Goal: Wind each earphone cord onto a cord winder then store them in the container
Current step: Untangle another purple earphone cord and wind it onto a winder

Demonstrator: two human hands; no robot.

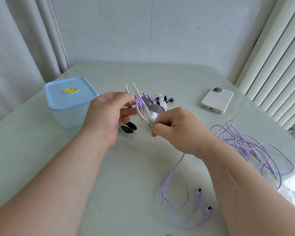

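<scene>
My left hand [109, 114] holds a white cord winder [141, 108] with long ear-like flaps, a few purple turns wrapped around its middle. My right hand [175, 130] pinches the purple earphone cord [174, 169] beside the winder's lower end. That cord trails down to two purple earbuds [203, 203] lying on the table at the front. A second purple earphone [255, 147] lies tangled at the right. The container [70, 101], clear with a shut blue lid, stands at the left.
More winders lie behind my hands: a grey one with purple cord [152, 103], a black and white one [162, 99], and a black one [129, 127] under my left hand. A white phone [217, 99] rests at the back right. Curtains hang on both sides.
</scene>
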